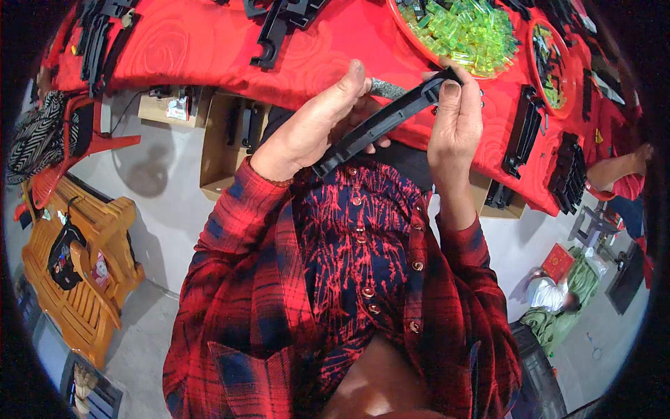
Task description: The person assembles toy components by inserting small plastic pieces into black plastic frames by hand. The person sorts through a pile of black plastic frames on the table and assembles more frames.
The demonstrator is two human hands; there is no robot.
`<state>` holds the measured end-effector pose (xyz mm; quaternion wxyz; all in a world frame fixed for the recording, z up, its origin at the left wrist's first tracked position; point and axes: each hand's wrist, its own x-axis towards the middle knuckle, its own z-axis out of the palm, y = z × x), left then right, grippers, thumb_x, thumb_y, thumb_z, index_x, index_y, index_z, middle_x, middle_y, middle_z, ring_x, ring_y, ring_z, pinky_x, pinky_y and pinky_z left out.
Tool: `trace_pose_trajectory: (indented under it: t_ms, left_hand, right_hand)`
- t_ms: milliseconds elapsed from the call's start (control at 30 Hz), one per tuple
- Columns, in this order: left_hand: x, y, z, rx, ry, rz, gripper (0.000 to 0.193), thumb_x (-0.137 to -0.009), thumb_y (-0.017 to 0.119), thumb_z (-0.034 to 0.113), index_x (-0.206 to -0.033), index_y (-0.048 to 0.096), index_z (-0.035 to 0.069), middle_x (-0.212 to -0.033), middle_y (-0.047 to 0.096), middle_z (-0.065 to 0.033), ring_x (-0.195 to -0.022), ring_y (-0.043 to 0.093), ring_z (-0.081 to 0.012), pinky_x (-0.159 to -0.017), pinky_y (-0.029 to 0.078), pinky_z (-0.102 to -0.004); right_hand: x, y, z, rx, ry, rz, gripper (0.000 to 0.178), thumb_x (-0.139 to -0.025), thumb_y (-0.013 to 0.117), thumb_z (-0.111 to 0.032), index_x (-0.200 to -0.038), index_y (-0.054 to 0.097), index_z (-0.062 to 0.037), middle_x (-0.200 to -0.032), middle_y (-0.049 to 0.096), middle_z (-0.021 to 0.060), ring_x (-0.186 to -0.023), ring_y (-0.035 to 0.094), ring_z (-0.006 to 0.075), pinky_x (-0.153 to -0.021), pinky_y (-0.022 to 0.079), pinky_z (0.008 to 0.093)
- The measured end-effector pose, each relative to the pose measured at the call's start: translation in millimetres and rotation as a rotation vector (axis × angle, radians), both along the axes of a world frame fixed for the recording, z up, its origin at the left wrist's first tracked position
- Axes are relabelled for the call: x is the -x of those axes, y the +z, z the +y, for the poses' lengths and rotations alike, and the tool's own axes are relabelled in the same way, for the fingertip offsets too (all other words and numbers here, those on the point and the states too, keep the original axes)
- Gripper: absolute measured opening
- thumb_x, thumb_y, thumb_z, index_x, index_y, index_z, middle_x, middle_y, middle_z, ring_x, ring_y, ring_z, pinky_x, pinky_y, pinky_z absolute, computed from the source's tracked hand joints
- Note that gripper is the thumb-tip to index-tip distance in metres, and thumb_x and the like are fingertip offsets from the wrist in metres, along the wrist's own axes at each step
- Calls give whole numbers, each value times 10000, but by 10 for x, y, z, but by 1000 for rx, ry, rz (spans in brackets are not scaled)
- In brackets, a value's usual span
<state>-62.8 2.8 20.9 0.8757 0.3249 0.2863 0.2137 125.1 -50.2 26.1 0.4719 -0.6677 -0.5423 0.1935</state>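
Black plastic strip, slanting between left hand and right hand. Pinched at upper end by right thumb and fingers; too hidden at left to tell whether gripped. Could twist or drop if pinched too loosely.

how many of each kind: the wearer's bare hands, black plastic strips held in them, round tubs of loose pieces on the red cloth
Wearer's bare left hand and right hand: 2
Long black plastic strip, held: 1
Round orange-red plastic tubs, larger tub and smaller tub: 2
Total: 5
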Motion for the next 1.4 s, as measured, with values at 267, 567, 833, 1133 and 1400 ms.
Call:
trace_pose_trajectory:
  t_ms: [267,567,833,1133,1400]
  left_hand:
    - [7,-47,10,-6,-12,7,742,-985,327,690,-1217,617,46,-915,687,-86,-791,684,-165,-667,552,-272]
    - [46,-150,46,10,-106,18,707,-1009,350,631,-1320,535,24,-1160,646,-118,-924,667,-216,-764,549,-317]
    - [253,-107,153,-1,7,-136,709,-1007,435,570,-1428,439,0,-1306,588,-229,-1097,645,-298,-913,544,-390]
    - [-14,-129,42,207,576,-547,880,-861,668,560,-1452,365,-18,-1469,434,-220,-1376,426,-348,-1181,330,-496]
    - [-175,-243,-70,57,506,-468,764,-929,680,407,-1472,335,-5,-1506,410,-202,-1412,388,-303,-1164,340,-439]
  right_hand:
    - [36,-90,15,2,-6,155,320,-1084,432,-183,-1295,561,21,-1041,611,50,-960,553,104,-885,447,256]
    - [19,-113,36,-47,27,276,290,-1076,445,-172,-1277,544,12,-980,552,13,-888,489,89,-819,421,227]
    - [-94,-192,42,-64,-121,493,322,-1078,443,-197,-1306,535,11,-1103,664,110,-996,606,137,-865,474,280]
    - [124,-150,-6,-232,-164,822,297,-1044,476,-102,-1307,461,35,-1110,600,78,-974,564,114,-855,467,261]
    - [285,-235,-113,-242,-128,898,260,-1019,526,-61,-1250,463,41,-1207,569,128,-1096,559,162,-996,435,298]
